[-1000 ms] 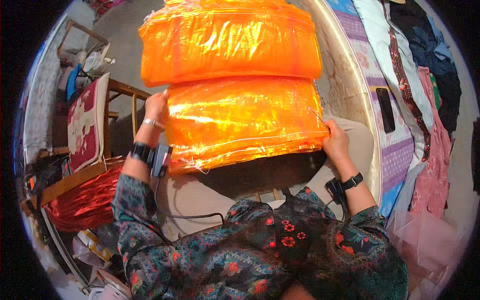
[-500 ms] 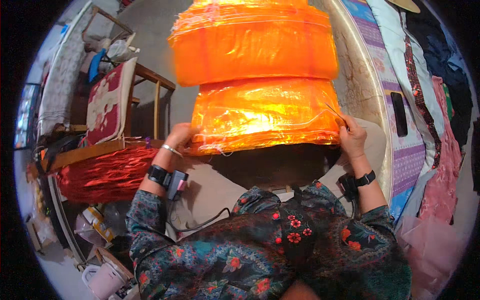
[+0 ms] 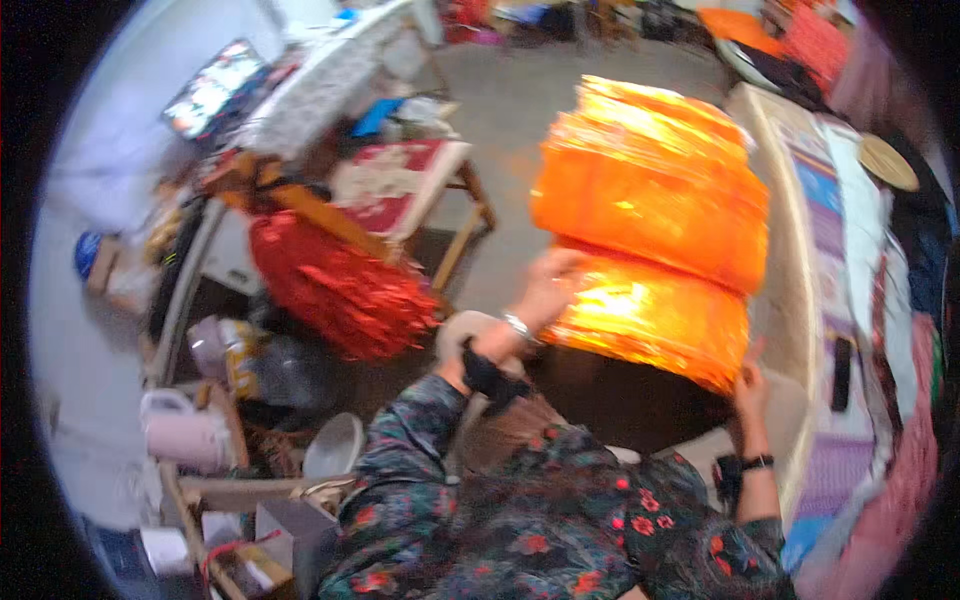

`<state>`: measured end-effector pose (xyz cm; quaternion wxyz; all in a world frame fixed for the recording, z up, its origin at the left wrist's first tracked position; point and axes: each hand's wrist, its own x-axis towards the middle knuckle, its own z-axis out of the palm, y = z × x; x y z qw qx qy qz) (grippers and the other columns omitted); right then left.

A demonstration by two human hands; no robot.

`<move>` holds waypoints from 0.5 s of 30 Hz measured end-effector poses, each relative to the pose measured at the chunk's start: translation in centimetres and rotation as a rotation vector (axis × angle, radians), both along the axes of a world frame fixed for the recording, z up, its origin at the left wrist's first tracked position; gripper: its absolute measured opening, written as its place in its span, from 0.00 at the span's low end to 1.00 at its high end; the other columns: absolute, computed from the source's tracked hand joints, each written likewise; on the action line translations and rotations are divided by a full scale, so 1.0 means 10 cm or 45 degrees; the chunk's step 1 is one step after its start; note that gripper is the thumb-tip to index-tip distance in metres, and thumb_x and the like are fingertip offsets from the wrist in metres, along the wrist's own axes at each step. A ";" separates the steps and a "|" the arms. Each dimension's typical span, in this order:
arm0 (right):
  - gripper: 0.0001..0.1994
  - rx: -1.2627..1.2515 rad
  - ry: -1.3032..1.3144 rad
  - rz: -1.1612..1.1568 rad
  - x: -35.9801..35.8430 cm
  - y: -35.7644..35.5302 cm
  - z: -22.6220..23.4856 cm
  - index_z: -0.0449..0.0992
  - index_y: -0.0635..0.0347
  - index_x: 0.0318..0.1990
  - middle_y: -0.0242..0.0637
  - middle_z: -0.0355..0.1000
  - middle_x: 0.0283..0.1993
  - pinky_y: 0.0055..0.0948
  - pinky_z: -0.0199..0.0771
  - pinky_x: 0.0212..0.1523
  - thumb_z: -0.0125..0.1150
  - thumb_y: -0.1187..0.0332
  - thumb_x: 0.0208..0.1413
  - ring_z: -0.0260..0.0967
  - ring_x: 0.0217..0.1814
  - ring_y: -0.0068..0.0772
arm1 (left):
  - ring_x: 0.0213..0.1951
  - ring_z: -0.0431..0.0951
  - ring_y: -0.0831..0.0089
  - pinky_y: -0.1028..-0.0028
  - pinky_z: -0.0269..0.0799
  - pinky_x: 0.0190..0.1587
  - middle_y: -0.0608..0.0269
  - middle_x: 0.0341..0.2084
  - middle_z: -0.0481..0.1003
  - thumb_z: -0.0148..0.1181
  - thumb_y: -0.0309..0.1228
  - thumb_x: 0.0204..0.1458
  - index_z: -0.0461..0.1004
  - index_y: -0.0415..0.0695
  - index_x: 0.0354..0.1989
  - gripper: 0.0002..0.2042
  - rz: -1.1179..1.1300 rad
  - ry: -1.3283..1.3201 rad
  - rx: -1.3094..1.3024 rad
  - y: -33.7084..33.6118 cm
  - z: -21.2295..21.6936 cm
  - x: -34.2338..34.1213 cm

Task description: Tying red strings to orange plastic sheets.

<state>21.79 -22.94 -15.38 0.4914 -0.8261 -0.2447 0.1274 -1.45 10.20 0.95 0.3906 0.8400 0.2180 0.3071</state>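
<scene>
A thick pile of shiny orange plastic sheeting [image 3: 660,215] lies folded in two stepped bundles in front of me, its near edge above my lap. My left hand [image 3: 553,285], with a silvery bracelet at the wrist, is over the pile's left edge. Motion smears its fingers, so their grip is unclear. At the near right corner, my right hand [image 3: 748,385] is beside the sheeting with its fingers curled in. Whatever those fingers hold is too blurred to make out. Dark straps circle both wrists.
Left of me, a bundle of red shiny strips [image 3: 330,290] hangs from a wooden bar by a stool with a red and cream cover [image 3: 385,190]. A pink jug [image 3: 185,435] stands lower left. On the right, a dark phone [image 3: 842,372] lies on patterned cloth.
My view has swung left, showing more of the room. My left hand has moved from the near left corner up along the pile's edge. The thin needle-like tool seen earlier in my right hand cannot be made out.
</scene>
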 end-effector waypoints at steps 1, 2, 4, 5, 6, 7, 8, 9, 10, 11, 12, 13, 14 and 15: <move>0.15 -0.089 -0.020 -0.027 0.03 -0.06 0.06 0.67 0.66 0.43 0.38 0.70 0.38 0.25 0.65 0.43 0.48 0.80 0.45 0.67 0.40 0.27 | 0.35 0.71 0.72 0.75 0.66 0.41 0.61 0.32 0.72 0.53 0.23 0.45 0.71 0.39 0.36 0.09 -0.325 -0.179 -0.238 -0.31 0.48 0.11; 0.11 0.082 -0.060 -0.033 0.07 -0.13 -0.02 0.69 0.66 0.39 0.36 0.69 0.32 0.24 0.66 0.38 0.49 0.79 0.45 0.66 0.34 0.27 | 0.37 0.70 0.72 0.74 0.64 0.43 0.61 0.33 0.71 0.50 0.22 0.46 0.71 0.38 0.35 0.08 -0.597 -0.288 -0.412 -0.65 1.04 0.12; 0.06 -0.106 -0.083 -0.010 0.05 -0.04 0.17 0.68 0.65 0.34 0.35 0.67 0.27 0.24 0.65 0.33 0.50 0.77 0.46 0.64 0.29 0.26 | 0.40 0.69 0.67 0.72 0.61 0.44 0.56 0.34 0.70 0.45 0.26 0.49 0.70 0.34 0.35 0.10 -1.100 -0.583 -0.480 -1.06 1.78 -0.02; 0.06 -0.063 -0.070 0.027 0.07 -0.04 0.19 0.68 0.65 0.34 0.35 0.67 0.27 0.24 0.65 0.33 0.50 0.77 0.46 0.64 0.29 0.26 | 0.36 0.69 0.63 0.72 0.63 0.39 0.52 0.32 0.70 0.46 0.35 0.50 0.69 0.31 0.33 0.16 -1.340 -0.870 -0.800 -1.29 2.00 -0.03; 0.06 -0.026 -0.040 0.068 0.07 0.02 0.21 0.68 0.65 0.34 0.35 0.67 0.27 0.24 0.65 0.33 0.50 0.77 0.46 0.63 0.29 0.26 | 0.37 0.67 0.71 0.74 0.60 0.42 0.60 0.30 0.69 0.43 0.26 0.49 0.71 0.38 0.32 0.09 -1.590 -0.918 -0.848 -1.36 2.25 -0.05; 0.06 -0.011 -0.011 0.070 0.11 -0.02 0.21 0.68 0.65 0.34 0.35 0.67 0.27 0.24 0.65 0.33 0.50 0.77 0.46 0.63 0.29 0.26 | 0.37 0.67 0.71 0.74 0.60 0.42 0.60 0.30 0.69 0.43 0.26 0.49 0.71 0.38 0.32 0.09 -1.586 -0.900 -0.837 -1.35 2.31 -0.06; 0.06 0.002 0.020 0.081 0.15 0.00 0.20 0.68 0.65 0.34 0.35 0.67 0.27 0.24 0.65 0.33 0.50 0.77 0.46 0.63 0.29 0.26 | 0.37 0.67 0.71 0.74 0.60 0.42 0.60 0.32 0.68 0.43 0.26 0.50 0.69 0.37 0.34 0.09 -1.634 -0.931 -0.837 -1.44 2.30 0.05; 0.06 0.013 0.047 0.090 0.17 0.03 0.19 0.68 0.65 0.34 0.35 0.67 0.26 0.24 0.65 0.32 0.50 0.77 0.46 0.63 0.28 0.26 | 0.38 0.67 0.70 0.73 0.61 0.42 0.59 0.33 0.67 0.43 0.27 0.50 0.68 0.37 0.35 0.09 -1.685 -0.965 -0.839 -1.51 2.28 0.08; 0.06 0.010 0.065 0.078 0.20 0.00 0.19 0.68 0.64 0.33 0.35 0.67 0.26 0.24 0.65 0.32 0.50 0.76 0.47 0.63 0.28 0.25 | 0.39 0.66 0.69 0.73 0.61 0.43 0.59 0.35 0.66 0.43 0.27 0.51 0.67 0.37 0.37 0.09 -1.754 -1.011 -0.856 -1.61 2.22 0.21; 0.05 0.020 0.094 0.128 0.09 0.19 0.39 0.68 0.64 0.33 0.35 0.67 0.26 0.24 0.64 0.32 0.50 0.76 0.47 0.62 0.28 0.25 | 0.39 0.66 0.69 0.73 0.61 0.43 0.58 0.36 0.66 0.43 0.27 0.51 0.65 0.37 0.39 0.10 -1.768 -1.052 -0.838 -1.74 2.20 0.28; 0.05 0.025 0.122 0.183 0.19 0.28 0.21 0.68 0.64 0.33 0.35 0.66 0.26 0.24 0.64 0.31 0.50 0.76 0.47 0.62 0.28 0.25 | 0.40 0.66 0.68 0.73 0.61 0.43 0.57 0.37 0.65 0.42 0.28 0.51 0.64 0.37 0.41 0.11 -1.779 -1.097 -0.817 -1.77 2.17 0.28; 0.05 0.015 0.125 0.139 0.23 0.17 0.24 0.68 0.64 0.33 0.35 0.66 0.26 0.24 0.64 0.31 0.50 0.76 0.47 0.62 0.28 0.25 | 0.41 0.66 0.68 0.72 0.62 0.44 0.57 0.39 0.64 0.42 0.28 0.52 0.63 0.37 0.42 0.11 -1.882 -1.153 -0.844 -1.89 2.18 0.40; 0.05 0.006 0.126 0.097 0.21 0.05 0.24 0.68 0.64 0.33 0.34 0.66 0.25 0.24 0.64 0.31 0.50 0.76 0.47 0.62 0.27 0.25 | 0.42 0.66 0.67 0.72 0.62 0.44 0.56 0.40 0.64 0.42 0.28 0.52 0.62 0.37 0.44 0.12 -1.984 -1.211 -0.867 -1.96 2.18 0.46; 0.05 0.013 0.108 0.074 0.19 0.00 0.22 0.68 0.64 0.33 0.34 0.66 0.25 0.24 0.64 0.31 0.50 0.76 0.47 0.62 0.27 0.24 | 0.42 0.66 0.67 0.72 0.62 0.44 0.56 0.42 0.63 0.42 0.29 0.53 0.60 0.37 0.46 0.14 -2.085 -1.272 -0.854 -2.07 2.22 0.52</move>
